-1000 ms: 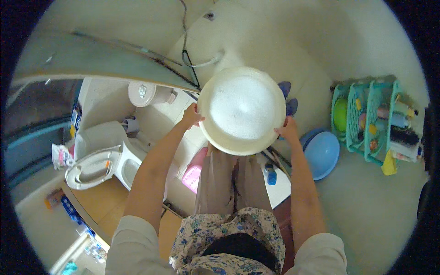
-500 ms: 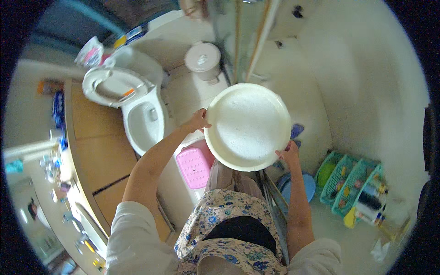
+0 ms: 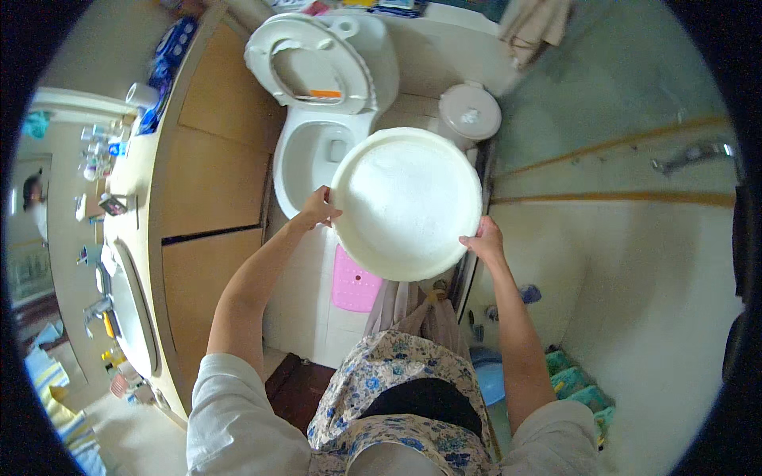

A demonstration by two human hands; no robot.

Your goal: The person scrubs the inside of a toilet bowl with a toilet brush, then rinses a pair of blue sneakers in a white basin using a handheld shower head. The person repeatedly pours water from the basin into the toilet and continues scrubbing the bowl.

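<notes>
A round cream-white basin (image 3: 406,202) with whitish liquid or foam in it is held up in front of me. My left hand (image 3: 319,208) grips its left rim, thumb on the inside. On the lower right rim my right hand (image 3: 486,240) is closed, with the thumb over the edge; its other fingers are partly hidden. Just beyond the basin's left side stands a white toilet (image 3: 305,155), its seat raised and its bowl partly covered by the basin. Below the basin a pink stool (image 3: 357,278) shows in part.
A lidded pale bin (image 3: 470,113) stands right of the toilet. The glass shower partition (image 3: 611,198) runs along the right. A wooden cabinet (image 3: 210,182) with a sink (image 3: 131,309) lines the left. Green baskets (image 3: 575,381) and a blue tub (image 3: 488,373) sit at lower right.
My body has turned left, so the basin is now near the toilet and partly over its bowl in view. Both hands keep hold of the basin.
</notes>
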